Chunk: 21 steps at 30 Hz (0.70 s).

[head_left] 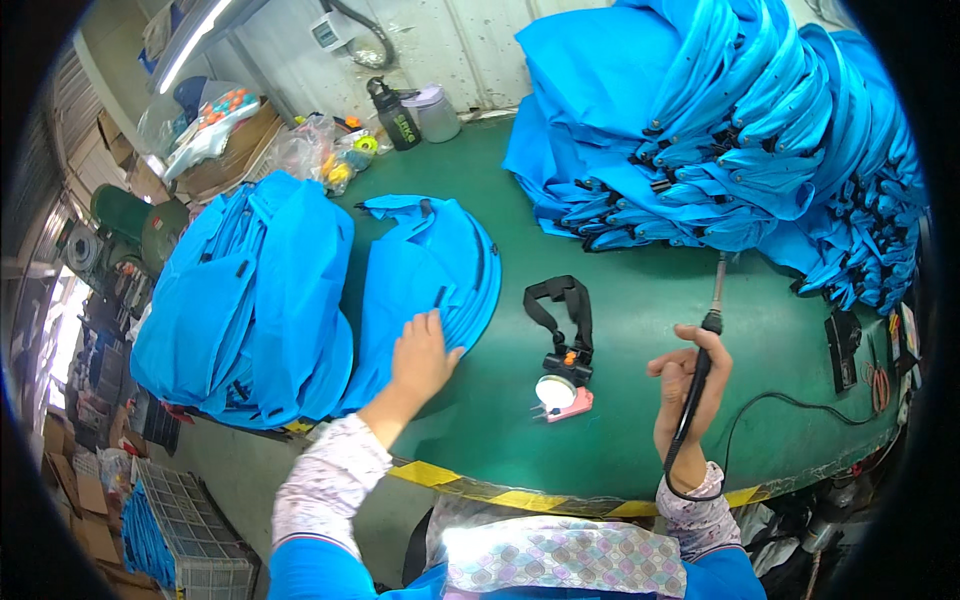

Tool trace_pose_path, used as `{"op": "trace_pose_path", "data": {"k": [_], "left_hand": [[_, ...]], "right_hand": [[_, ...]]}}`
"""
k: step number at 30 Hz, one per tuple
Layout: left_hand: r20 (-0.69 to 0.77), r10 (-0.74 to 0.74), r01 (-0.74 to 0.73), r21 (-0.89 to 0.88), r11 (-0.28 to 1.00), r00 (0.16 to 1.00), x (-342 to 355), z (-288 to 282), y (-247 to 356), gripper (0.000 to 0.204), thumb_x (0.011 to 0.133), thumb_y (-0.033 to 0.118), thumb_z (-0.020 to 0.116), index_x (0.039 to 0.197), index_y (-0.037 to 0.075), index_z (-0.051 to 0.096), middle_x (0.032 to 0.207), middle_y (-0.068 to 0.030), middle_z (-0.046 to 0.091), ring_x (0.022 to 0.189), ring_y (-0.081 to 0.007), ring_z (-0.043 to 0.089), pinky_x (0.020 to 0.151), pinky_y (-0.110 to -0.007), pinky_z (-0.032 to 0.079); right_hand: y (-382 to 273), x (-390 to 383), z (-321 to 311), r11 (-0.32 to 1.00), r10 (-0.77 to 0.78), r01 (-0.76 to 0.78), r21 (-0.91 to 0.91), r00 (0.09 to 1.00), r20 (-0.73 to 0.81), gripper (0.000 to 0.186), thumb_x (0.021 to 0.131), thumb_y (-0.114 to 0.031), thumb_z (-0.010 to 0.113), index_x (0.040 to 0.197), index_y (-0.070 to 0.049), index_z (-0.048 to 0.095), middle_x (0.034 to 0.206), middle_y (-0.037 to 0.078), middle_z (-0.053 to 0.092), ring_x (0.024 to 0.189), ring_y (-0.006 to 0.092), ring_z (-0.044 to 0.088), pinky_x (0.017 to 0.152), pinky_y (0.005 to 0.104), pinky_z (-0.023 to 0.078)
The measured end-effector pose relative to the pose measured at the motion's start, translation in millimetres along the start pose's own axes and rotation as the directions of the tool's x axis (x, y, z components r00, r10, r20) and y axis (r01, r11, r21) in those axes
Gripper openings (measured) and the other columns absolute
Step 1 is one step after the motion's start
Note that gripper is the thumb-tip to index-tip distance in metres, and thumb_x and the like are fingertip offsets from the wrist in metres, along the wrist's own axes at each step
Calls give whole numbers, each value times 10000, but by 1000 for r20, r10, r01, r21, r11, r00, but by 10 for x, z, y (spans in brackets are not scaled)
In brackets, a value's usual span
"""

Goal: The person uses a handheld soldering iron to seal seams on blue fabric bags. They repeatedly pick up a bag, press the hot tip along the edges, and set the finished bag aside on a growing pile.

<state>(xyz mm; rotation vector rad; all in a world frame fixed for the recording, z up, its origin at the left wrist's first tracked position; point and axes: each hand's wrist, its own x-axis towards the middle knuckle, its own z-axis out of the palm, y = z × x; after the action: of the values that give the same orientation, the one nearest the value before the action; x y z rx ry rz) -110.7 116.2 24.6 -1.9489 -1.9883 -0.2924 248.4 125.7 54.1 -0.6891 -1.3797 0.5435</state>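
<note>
Near edge: patterned apron (575, 555) against the counter (620, 290), green-topped, rim marked with yellow-and-black tape (530, 498). On the floor at near left, a wire crate (200, 540) beside folded blue fabric.

Hands: left hand (424, 358) laid over the near part of the middle blue stack (425, 255), fingers extended, thumb apart, not clenched. Right hand (674, 408), right of center, grasps a black-handled tool (698, 376) with a slim metal shaft pointing to the far side. Its tip reaches the near edge of the blue pile (690, 110); contact cannot be told. Cord (790, 398) runs over the counter to the right.

Between the hands, bare counter carries a black strap (575, 300) in a loop, a round white piece (555, 391) at its near end, a pink piece (575, 405) just beside that.

Left: a bulky blue bundle (245, 300), just beside the middle stack. Right end: upright black box (842, 350), orange-handled hand tool (878, 388) near it.

Far right: the blue pile, heaped high, many layers, dark fittings along its folds. Far left: clear plastic bags (305, 145) with yellow items, then black bottle (398, 120) and lilac-lidded jar (434, 115), side by side before a pale wall (460, 50).
</note>
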Motion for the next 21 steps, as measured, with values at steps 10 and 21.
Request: {"op": "trace_pose_path", "data": {"k": [10, 21], "left_hand": [[-174, -136, 74, -320, 944, 975, 498, 36, -345, 362, 916, 417, 662, 977, 76, 556, 749, -222, 664, 702, -425, 657, 577, -522, 506], [-183, -593, -249, -968, -31, 784, 45, -1472, 116, 423, 938, 260, 722, 1227, -9, 570, 1115, -100, 675, 919, -160, 630, 808, -298, 521]], "right_hand": [[-360, -356, 43, 934, -141, 204, -295, 965, 220, 450, 895, 36, 618, 1306, -1, 440, 1092, 182, 619, 878, 239, 645, 701, 307, 545], [-670, -77, 1109, 952, -236, 193, 237, 957, 170, 697, 838, -59, 779, 1379, -22, 339, 1338, 254, 539, 1115, 299, 655, 881, 373, 568]]}}
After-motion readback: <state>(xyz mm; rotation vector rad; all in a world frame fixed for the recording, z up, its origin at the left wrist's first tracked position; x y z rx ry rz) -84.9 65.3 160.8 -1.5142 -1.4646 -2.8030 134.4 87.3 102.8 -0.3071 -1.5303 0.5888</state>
